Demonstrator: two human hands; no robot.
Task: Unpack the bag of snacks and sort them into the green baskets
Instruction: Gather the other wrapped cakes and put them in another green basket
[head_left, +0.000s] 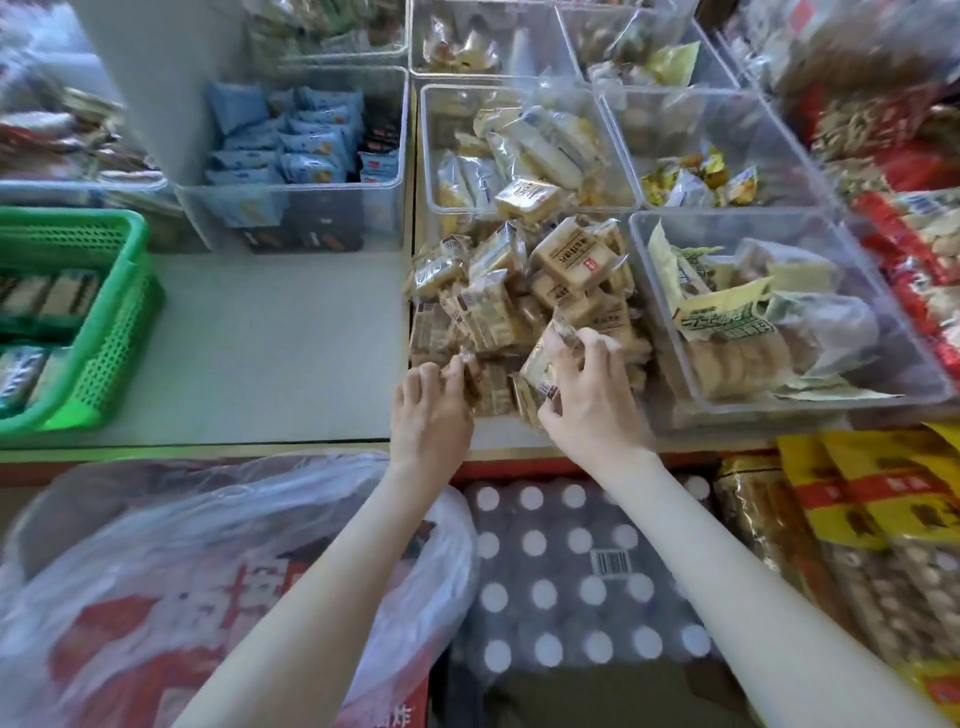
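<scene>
At the left edge sits a green perforated plastic basket (111, 332) holding wrapped bars. In the lower left lies a clear plastic bag (171, 561) with red print. At centre, the left hand (428, 410) pinches a small tan wrapped snack packet (470, 382) at the heap of tan packets (524, 296); the right hand (589, 395) curls its fingers around another tan packet (543, 364).

Basket (109, 332) left of snack pile (524, 296)
</scene>
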